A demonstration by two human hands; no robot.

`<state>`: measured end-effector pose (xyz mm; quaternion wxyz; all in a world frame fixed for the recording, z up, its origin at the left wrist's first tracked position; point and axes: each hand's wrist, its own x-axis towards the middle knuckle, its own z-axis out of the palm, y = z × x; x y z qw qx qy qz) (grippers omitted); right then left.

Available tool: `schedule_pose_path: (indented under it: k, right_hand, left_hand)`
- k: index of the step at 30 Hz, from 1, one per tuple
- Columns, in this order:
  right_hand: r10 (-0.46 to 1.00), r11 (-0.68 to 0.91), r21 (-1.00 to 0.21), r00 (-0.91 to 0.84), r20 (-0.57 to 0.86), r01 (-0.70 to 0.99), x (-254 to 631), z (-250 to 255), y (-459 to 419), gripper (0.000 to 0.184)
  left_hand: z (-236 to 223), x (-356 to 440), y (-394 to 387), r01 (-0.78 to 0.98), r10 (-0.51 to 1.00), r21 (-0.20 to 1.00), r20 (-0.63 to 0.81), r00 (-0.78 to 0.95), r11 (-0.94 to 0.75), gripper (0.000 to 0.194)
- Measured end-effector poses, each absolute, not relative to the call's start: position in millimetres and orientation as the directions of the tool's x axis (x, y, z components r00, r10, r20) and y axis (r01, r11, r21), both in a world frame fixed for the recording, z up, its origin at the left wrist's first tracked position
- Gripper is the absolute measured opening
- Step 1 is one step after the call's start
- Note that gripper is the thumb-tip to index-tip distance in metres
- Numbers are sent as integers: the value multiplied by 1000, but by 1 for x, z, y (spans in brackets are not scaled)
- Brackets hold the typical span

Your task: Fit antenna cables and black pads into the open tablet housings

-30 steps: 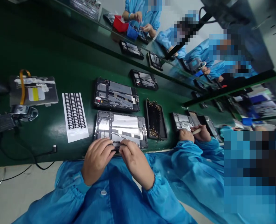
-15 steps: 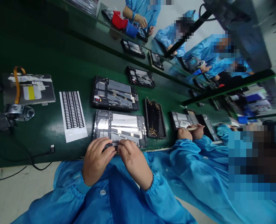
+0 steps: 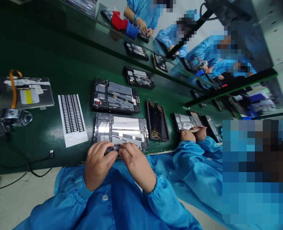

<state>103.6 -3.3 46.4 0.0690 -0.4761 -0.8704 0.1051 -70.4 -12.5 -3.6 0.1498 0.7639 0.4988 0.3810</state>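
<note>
An opened tablet (image 3: 127, 123) lies at the table's near edge, with silver panels and dark strips inside its black frame. My left hand (image 3: 98, 165) is at its near side, thumb and fingers pinched round a small dark piece (image 3: 109, 149) whose kind I cannot make out. Close beside it, my right hand (image 3: 137, 164) has its fingers curled and pressed together at the tablet's near edge. Whatever lies between those fingertips is hidden. Just behind sits a second opened tablet (image 3: 117, 95) in a black frame.
A black tray (image 3: 165, 129) of thin gold-tipped cables stands to the right. Leftward lie a sticker sheet (image 3: 74, 140), a metal-backed screen part (image 3: 44, 95) and a cable plug (image 3: 51, 154). Another opened tablet (image 3: 139, 77) is farther back. A co-worker's hands (image 3: 188, 135) work at right.
The whole view has shifted slightly, so table objects appear a little farther left. Both my hands stay at the tablet's near edge, with only slight finger movement.
</note>
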Motion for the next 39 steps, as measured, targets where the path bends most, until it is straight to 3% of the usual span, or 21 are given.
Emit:
schedule_pose_path:
  k: [4,9,26,34,36,39]
  right_hand:
    - [879,464,-470,-456,138,751,120,42,-6,15]
    - [902,424,-546,-393,180,723,128,34,-9,14]
    - [879,476,-419,-431,204,773,121,31,-5,9]
    - [836,535,-351,-422,350,769,121,7,-23,22]
    - [802,581,-298,-472,366,757,120,15,-30,28]
    - [810,582,-278,-515,279,764,111,45,-23,28]
  left_hand:
    - [-1,-69,-12,660,888,613,414,201,-435,8]
    - [0,-64,-11,692,892,593,417,174,-412,4]
    - [-2,-62,-10,707,876,573,462,140,-415,3]
    - [2,-60,-13,712,865,552,475,159,-434,7]
    - [9,-70,-18,707,853,532,483,199,-466,9]
    - [14,-101,-18,768,867,495,474,154,-407,22]
